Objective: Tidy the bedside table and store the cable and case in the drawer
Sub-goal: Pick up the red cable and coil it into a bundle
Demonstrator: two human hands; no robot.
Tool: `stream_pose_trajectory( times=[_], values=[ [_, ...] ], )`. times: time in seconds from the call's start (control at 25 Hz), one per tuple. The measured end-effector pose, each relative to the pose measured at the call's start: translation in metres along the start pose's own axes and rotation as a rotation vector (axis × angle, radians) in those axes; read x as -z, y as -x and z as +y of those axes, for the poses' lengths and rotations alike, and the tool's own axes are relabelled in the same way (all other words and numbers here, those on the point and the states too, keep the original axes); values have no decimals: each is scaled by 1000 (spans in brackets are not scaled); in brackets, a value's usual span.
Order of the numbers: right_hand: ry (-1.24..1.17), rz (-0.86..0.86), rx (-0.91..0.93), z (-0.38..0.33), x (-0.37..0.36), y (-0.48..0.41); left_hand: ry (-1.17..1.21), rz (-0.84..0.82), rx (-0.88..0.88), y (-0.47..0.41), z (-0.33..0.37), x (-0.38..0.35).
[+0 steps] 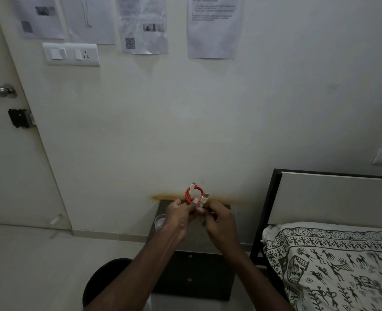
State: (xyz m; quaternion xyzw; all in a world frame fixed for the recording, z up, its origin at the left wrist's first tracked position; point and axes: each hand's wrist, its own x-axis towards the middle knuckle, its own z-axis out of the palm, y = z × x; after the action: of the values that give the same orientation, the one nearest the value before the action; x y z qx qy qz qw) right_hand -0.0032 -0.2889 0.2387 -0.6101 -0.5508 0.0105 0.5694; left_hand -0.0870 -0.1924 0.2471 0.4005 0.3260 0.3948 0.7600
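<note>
Both your left hand (181, 215) and right hand (219, 221) pinch the light, springy coiled orange cable (193, 195); keep fingers at six o'clock on the loop, or it uncoils.

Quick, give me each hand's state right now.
Left hand: closed, holding the coiled red cable.
Right hand: closed, pinching the cable's white plug end.
</note>
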Motion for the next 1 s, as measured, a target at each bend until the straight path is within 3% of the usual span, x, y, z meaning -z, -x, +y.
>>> stream_pose_trajectory(
  times=[0.2, 0.4, 0.72, 0.92, 1.0],
  values=[
    [-178, -90, -492, -2, 7, -20, -83, -77, -152, 4, -3, 0],
    [-148, -277, -582, -4, 16, -24, -252, -119, -219, 5, -9, 4],
    [-259, -29, -751, -3, 7, -25, -446, -188, -364, 9, -5, 6],
    [-404, 222, -680, -6, 6, -20, -475, -221, -370, 12, -3, 4],
    [-360, 206, -643, 1, 3, -17, -483, -214, -329, 14, -4, 5]
  ],
)
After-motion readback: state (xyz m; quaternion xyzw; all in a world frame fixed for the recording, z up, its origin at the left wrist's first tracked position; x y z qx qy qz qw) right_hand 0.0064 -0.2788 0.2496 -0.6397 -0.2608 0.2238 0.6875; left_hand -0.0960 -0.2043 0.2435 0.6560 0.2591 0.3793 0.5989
